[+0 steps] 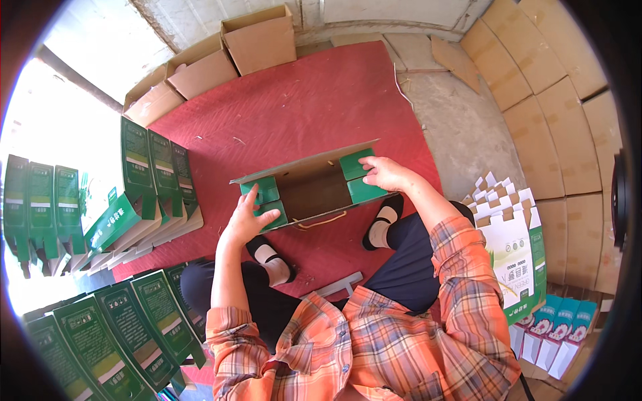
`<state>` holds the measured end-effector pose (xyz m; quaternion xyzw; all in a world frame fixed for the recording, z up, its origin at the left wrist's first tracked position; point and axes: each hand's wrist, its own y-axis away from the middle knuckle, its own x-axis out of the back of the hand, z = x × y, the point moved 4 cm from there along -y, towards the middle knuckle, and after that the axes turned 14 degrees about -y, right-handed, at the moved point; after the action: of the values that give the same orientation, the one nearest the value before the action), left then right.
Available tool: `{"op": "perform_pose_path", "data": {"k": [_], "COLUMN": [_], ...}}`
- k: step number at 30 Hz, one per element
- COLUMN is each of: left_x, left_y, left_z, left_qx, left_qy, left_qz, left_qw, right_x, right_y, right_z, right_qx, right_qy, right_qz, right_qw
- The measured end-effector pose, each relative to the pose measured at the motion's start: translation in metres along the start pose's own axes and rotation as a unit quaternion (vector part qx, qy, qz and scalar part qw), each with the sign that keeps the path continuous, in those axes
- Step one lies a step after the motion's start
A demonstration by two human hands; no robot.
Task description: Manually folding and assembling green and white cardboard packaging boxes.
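A long green carton [314,190] with a brown inside lies in front of me between my feet, its top open. Its far panel stands up, and green end flaps fold inward at both ends. My left hand [246,217] touches the left end flaps [269,190], thumb and fingers spread. Over at the other end, my right hand [388,174] rests on the right end flaps [366,192], fingers apart. A pale string handle [322,220] hangs along the carton's near side. Neither hand is wrapped round anything.
Green cartons [157,157] stand in rows at my left, with more green cartons [114,327] nearer me. Open brown boxes [261,43] line the far edge of the red mat [287,100]. White-and-green cartons [511,247], teal-topped packs [562,327] and stacked brown boxes [568,127] are at right.
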<state>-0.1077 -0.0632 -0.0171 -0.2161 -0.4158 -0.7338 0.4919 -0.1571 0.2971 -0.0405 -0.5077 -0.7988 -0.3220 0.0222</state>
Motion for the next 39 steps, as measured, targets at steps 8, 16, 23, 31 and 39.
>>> {"op": "perform_pose_path", "data": {"k": [8, 16, 23, 31, 39], "left_x": [0.007, -0.01, -0.038, -0.048, -0.051], "left_y": [0.002, -0.01, 0.012, 0.002, -0.002], "left_z": [-0.004, 0.003, 0.05, 0.046, 0.041], "left_qx": [-0.023, 0.003, -0.146, -0.114, -0.107], "left_qy": [0.019, -0.25, -0.327, -0.347, -0.342], "left_qz": [-0.035, 0.203, 0.156, 0.134, 0.12], "left_qw": [0.999, 0.947, 0.921, 0.921, 0.926], "right_x": [0.004, -0.018, -0.052, -0.073, -0.07], "right_y": [0.006, 0.021, 0.037, 0.024, 0.024], "right_z": [-0.007, -0.016, -0.024, -0.015, -0.017], "right_qx": [0.013, 0.115, 0.228, 0.18, 0.195], "right_qy": [-0.034, 0.309, 0.364, 0.407, 0.391], "right_qz": [-0.004, 0.12, 0.11, 0.065, 0.065], "right_qw": [0.999, 0.936, 0.897, 0.893, 0.897]}}
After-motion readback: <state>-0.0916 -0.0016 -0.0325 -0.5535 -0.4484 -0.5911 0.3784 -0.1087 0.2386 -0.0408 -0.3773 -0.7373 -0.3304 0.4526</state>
